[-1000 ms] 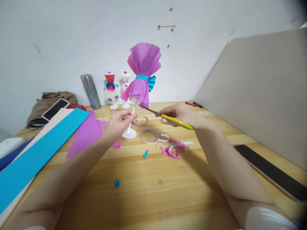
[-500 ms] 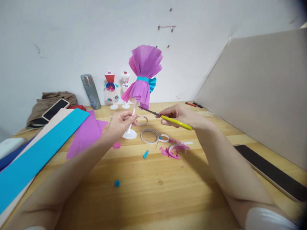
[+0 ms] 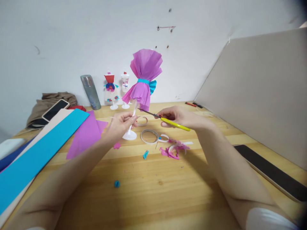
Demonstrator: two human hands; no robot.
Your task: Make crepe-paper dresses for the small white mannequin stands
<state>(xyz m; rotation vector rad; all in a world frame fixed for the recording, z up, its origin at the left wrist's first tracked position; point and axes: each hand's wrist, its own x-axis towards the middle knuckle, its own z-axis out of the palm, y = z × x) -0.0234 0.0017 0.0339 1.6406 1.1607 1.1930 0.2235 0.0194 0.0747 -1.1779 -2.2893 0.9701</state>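
Wooden table (image 3: 148, 204), pale wall (image 3: 72, 35) behind; purple paper dress (image 3: 144, 74) up at 12 o'clock, your left hand (image 3: 122, 123) pinching the white stem (image 3: 135, 108) below it, right hand (image 3: 176, 115) gripping yellow scissors (image 3: 168, 121) aimed toward 10 o'clock, so brace the stem and angle the scissors clear of your left hand.

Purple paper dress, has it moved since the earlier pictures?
Yes, slightly downward: the purple paper dress now sits lower against the dark spots on the wall.

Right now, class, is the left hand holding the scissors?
No, the right hand holds the scissors, while the left hand grips a white stand.
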